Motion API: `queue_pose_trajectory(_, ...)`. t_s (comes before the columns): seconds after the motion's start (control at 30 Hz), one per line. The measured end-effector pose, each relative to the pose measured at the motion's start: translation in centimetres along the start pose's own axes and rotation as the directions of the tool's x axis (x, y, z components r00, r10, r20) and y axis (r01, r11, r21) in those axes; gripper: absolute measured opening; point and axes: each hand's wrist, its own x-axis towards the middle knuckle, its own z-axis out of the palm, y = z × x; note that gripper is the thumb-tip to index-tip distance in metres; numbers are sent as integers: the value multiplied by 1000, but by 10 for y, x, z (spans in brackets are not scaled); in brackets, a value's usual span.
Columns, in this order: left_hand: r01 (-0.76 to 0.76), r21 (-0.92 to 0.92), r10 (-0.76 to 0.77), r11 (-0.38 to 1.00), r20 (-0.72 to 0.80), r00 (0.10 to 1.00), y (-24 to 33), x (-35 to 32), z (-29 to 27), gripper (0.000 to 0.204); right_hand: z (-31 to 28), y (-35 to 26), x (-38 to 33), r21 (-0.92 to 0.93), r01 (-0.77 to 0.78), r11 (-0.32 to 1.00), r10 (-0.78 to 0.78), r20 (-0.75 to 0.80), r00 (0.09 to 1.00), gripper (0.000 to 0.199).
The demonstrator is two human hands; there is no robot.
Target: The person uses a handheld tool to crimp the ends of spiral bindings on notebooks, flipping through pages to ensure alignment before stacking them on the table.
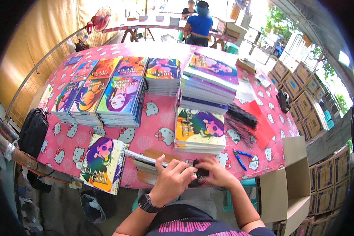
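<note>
My left hand (170,177), with a black watch at its wrist, is closed on a notebook (143,160) seen nearly edge-on at the table's front edge. My right hand (217,173) is at the notebook's right end with fingers bent around a dark piece that looks like a black spiral coil (201,168); its fingertips are slightly blurred. To the left lies a spiral notebook (101,163) with an illustrated cover. A stack of notebooks (200,128) stands just beyond my hands. Right of it are black spiral coils (243,117) and blue-handled pliers (240,159).
Several notebook piles (120,98) cover the table's far left, with a tall stack (210,74) at centre back. A red sheet (260,124) lies under the coils. An open cardboard box (274,190) stands at the right edge, a black bag (34,131) at the left. People stand beyond.
</note>
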Motion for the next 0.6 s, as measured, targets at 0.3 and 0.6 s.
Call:
queue_pose_trajectory(0.3,-4,-26,4,1000,-1,1000,-6,3,-6,21,9,1,-9,25,-132,991,132,-31,991,65)
queue_pose_trajectory(0.6,-38,32,38,999,7,999,-14,0,-5,26,-11,-6,8,786,4,618,44,-39,998,70)
